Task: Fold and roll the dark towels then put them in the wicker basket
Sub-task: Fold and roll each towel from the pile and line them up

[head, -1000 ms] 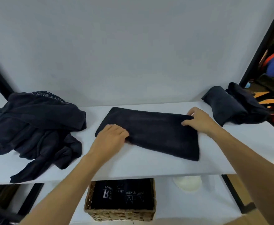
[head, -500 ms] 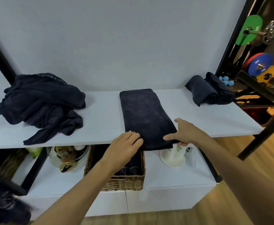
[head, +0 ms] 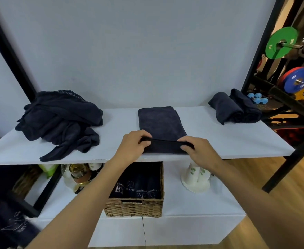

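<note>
A folded dark towel (head: 159, 123) lies lengthwise on the white shelf (head: 219, 139), its near end curled up at the shelf's front edge. My left hand (head: 133, 146) grips the left side of that curled end. My right hand (head: 199, 150) grips the right side. The wicker basket (head: 135, 207) stands on the lower shelf below my hands, with several rolled dark towels upright inside. A heap of loose dark towels (head: 59, 119) sits at the left of the shelf. Two rolled dark towels (head: 235, 110) lie at the right end.
On the lower shelf are glass jars (head: 75, 175) to the basket's left and a stack of white paper cups (head: 196, 177) to its right. A rack with coloured weight plates (head: 282, 45) stands at the right. Black frame posts flank the shelf.
The towel was turned from crosswise to lengthwise. Both hands moved to its near end, lifted that edge and curled it over into the start of a roll. The view pulled back.
</note>
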